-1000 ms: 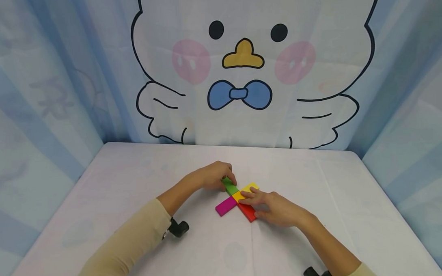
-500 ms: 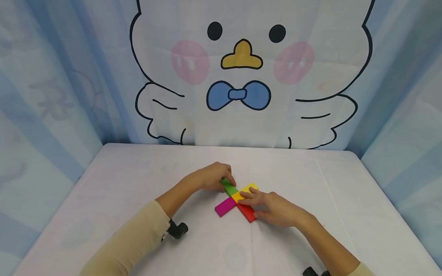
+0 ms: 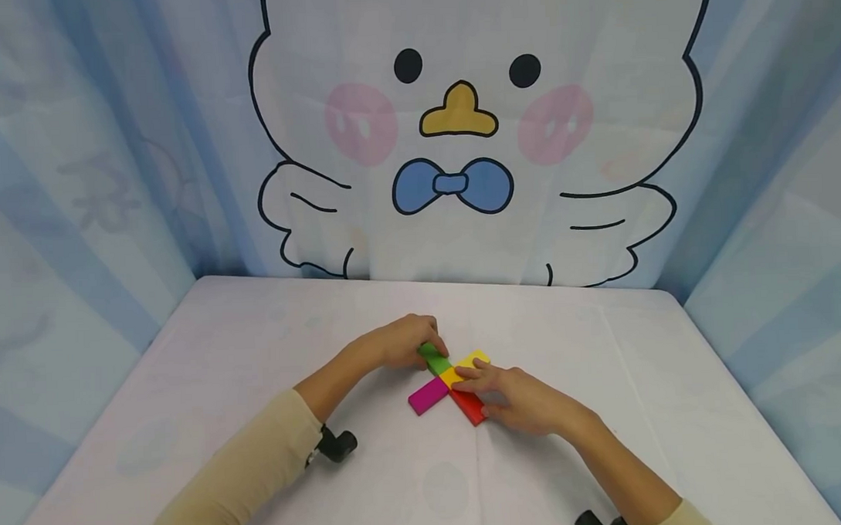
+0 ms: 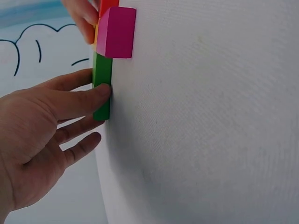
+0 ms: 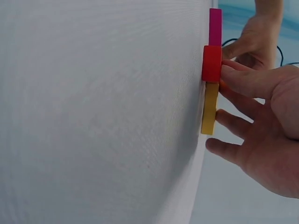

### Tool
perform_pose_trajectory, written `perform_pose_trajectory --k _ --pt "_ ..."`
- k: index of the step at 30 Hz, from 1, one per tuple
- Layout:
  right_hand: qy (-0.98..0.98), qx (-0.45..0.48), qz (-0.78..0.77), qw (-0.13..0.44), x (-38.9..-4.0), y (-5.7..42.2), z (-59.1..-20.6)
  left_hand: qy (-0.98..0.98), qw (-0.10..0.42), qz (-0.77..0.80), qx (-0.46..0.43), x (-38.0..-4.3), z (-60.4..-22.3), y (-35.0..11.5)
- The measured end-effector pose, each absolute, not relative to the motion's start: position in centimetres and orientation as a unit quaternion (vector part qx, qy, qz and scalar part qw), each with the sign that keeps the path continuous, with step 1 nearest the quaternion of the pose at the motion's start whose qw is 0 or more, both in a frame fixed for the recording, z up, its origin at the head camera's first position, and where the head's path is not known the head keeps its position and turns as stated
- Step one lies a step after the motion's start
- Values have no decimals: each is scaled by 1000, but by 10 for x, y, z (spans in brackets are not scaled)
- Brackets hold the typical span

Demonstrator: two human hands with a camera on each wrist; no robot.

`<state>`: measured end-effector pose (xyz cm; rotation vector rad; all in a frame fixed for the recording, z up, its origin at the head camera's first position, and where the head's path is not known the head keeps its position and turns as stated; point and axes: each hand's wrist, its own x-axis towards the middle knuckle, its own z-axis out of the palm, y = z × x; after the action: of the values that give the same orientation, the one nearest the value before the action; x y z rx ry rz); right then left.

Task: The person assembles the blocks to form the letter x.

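Five-colour blocks form a pinwheel lying on the table: a green block [image 3: 434, 358], a magenta block [image 3: 428, 396], a red block [image 3: 468, 407] and a yellow block [image 3: 478, 357] around a small orange-yellow piece [image 3: 449, 378]. My left hand [image 3: 408, 341] pinches the green block's outer end; in the left wrist view the thumb lies along its side. From the right, my right hand [image 3: 526, 399] reaches over the pinwheel with fingers extended. Its fingertips rest on the middle piece and overlap the yellow block, while the thumb touches the red block [image 5: 211, 63].
A white-covered table [image 3: 290, 313] carries the blocks. Behind it hangs a curtain [image 3: 462, 245] with a cartoon character, and bluish curtains close both sides. Black camera mounts [image 3: 338, 444] sit on the wrists.
The whole scene sits slightly lower in the head view, from a small camera shift. Both hands stay at the blocks, and the pinwheel keeps its form.
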<state>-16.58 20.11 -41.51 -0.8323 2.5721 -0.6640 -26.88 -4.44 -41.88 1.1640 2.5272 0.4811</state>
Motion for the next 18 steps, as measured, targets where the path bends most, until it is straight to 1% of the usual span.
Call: perform_pose_trajectory --k 8,13,18 --pt "907 -302 -236 173 -167 201 -418 891 155 155 397 -264 -416 -43" --pt "907 -315 -226 165 -165 201 -416 915 109 108 373 -253 -413 -45" --pt "913 -298 -243 135 -162 208 -403 930 72 151 328 -238 -408 -54"
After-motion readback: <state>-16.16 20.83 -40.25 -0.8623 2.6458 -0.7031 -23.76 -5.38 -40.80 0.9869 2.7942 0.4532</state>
